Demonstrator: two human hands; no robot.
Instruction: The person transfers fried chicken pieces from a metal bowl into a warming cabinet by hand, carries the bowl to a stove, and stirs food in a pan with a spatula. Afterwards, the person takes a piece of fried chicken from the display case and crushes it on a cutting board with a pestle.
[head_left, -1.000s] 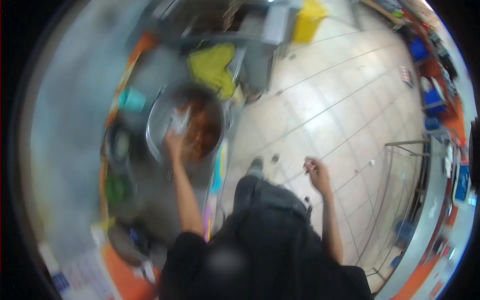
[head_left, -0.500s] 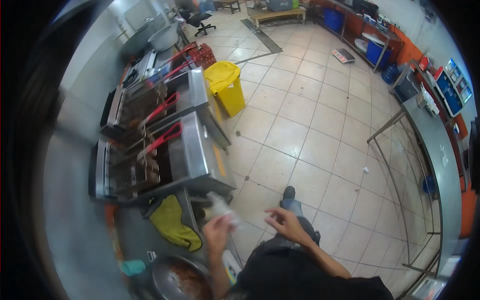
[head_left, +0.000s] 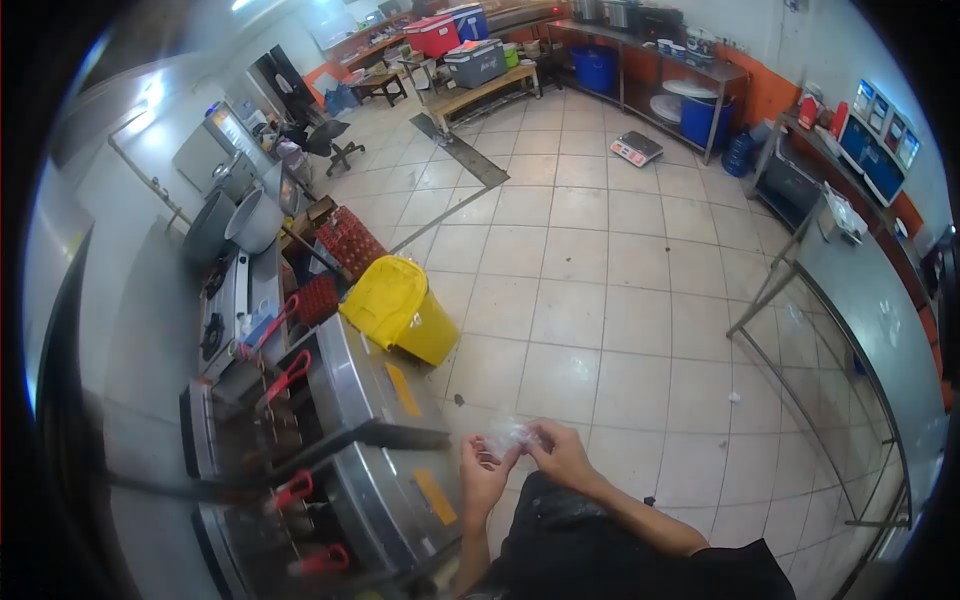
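A crumpled clear plastic bag (head_left: 505,436) is held between both hands in front of the body, above the tiled floor. My left hand (head_left: 485,474) pinches its left side, with the fingers curled. From the right, my right hand (head_left: 562,455) grips the other side of the bag, its fingertips close to those of my left hand. To the left of the hands stand metal fryers (head_left: 395,500) with red-handled baskets (head_left: 292,375).
Beyond the fryers is a yellow bin (head_left: 405,315) with its lid on. A metal table (head_left: 860,290) stands at the right. A scale (head_left: 637,149) lies on the floor (head_left: 570,300) farther off. Coolers (head_left: 475,64) rest on a wooden bench at the back.
The view has turned up and away from the bowl of food, which has left the frame. My right hand has come to the bag and taken hold of it beside my left hand.
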